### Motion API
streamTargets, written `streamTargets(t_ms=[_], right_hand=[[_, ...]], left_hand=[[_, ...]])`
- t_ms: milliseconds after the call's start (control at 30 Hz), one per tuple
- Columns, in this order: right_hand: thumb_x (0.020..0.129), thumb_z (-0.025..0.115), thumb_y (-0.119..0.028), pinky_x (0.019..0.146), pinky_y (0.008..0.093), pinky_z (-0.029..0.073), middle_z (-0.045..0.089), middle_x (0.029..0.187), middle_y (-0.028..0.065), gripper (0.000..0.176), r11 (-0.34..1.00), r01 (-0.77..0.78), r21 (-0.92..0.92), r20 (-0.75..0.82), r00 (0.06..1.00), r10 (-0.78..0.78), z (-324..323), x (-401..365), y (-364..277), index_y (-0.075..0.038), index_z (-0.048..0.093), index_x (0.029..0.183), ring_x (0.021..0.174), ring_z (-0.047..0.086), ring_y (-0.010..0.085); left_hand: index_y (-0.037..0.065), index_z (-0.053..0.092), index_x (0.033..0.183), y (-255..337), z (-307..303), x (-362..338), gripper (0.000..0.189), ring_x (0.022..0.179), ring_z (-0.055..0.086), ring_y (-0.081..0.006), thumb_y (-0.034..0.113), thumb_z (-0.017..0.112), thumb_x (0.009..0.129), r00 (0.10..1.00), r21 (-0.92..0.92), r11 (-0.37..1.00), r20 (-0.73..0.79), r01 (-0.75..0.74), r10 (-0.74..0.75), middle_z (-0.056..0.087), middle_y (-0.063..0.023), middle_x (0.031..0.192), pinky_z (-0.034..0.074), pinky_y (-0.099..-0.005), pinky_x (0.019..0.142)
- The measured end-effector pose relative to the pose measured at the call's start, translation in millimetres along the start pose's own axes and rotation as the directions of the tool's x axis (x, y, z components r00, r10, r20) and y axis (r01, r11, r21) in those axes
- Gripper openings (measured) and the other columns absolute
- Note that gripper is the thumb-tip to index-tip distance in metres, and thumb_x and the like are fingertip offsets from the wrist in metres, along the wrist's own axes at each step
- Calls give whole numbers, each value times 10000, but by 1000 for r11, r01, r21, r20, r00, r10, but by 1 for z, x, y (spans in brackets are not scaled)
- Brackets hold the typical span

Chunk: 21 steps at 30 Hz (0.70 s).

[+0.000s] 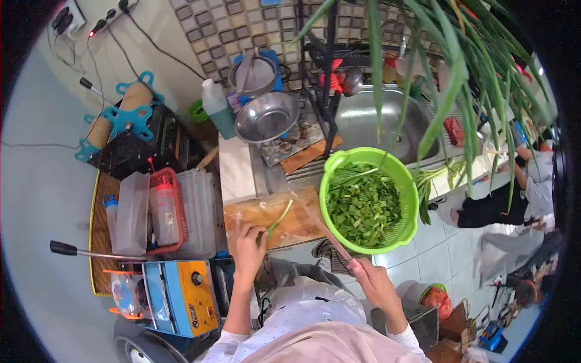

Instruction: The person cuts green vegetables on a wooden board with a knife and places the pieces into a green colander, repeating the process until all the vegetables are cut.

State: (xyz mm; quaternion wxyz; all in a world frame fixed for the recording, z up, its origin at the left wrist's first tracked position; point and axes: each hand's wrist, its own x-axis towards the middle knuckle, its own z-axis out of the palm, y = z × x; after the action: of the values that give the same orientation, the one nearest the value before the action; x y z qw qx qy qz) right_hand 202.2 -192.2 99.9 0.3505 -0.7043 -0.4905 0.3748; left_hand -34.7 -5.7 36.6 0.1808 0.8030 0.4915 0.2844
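A thin green vegetable stalk (281, 219) slants over the wooden cutting board (242, 213), its lower end in the fingers of my left hand (248, 249). My right hand (374, 284) is closed round the handle of a knife (330, 235). The blade points up and left, reaching over the board's right part. Just beyond the knife, a bright green plastic colander (413, 209) holds a heap of chopped leafy greens (363, 209).
A metal bowl (267, 118) and a bottle of green liquid (218, 109) stand behind the board. The sink (378, 118) lies beyond the colander. Long green leaves (451, 78) hang at upper right. Plastic containers (196, 212) crowd the left. Another person (502, 202) is at far right.
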Motion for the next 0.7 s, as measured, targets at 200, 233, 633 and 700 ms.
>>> streamTargets(t_ms=[200, 233, 633, 700], right_hand=[[991, 423, -350, 572, 442, 424, 577, 678, 226, 383, 988, -35, -152, 61, 997, 44, 25, 21, 3, -6, 584, 1039, 647, 576, 401], [991, 423, -350, 572, 442, 424, 577, 678, 226, 383, 986, -21, -163, 82, 996, 35, 27, 23, 1, -6, 584, 1039, 647, 576, 401], [972, 463, -301, 555, 511, 437, 598, 701, 262, 304, 963, -52, -265, 53, 996, 68, 28, 26, 1, -11, 551, 989, 670, 586, 455], [970, 469, -305, 547, 509, 442, 600, 704, 262, 303, 941, -53, -335, 35, 997, 68, 31, 23, 8, -13, 547, 990, 664, 587, 456]], left_hand=[[45, 665, 914, 11, 27, 17, 177, 927, 563, -309, 165, 673, 783, 988, 75, 991, -107, -108, 115, 602, -116, 953, 438, -421, 793], [50, 660, 922, 10, 35, 21, 185, 941, 557, -305, 170, 667, 781, 980, 82, 986, -130, -143, 153, 598, -113, 969, 445, -422, 780], [38, 662, 804, 11, 50, 24, 88, 819, 581, -297, 60, 682, 722, 983, -24, 985, -71, -169, 167, 607, -97, 829, 472, -402, 715], [38, 667, 798, 11, 53, 21, 81, 814, 580, -294, 67, 686, 725, 986, -44, 987, -76, -155, 151, 606, -98, 814, 472, -400, 710]])
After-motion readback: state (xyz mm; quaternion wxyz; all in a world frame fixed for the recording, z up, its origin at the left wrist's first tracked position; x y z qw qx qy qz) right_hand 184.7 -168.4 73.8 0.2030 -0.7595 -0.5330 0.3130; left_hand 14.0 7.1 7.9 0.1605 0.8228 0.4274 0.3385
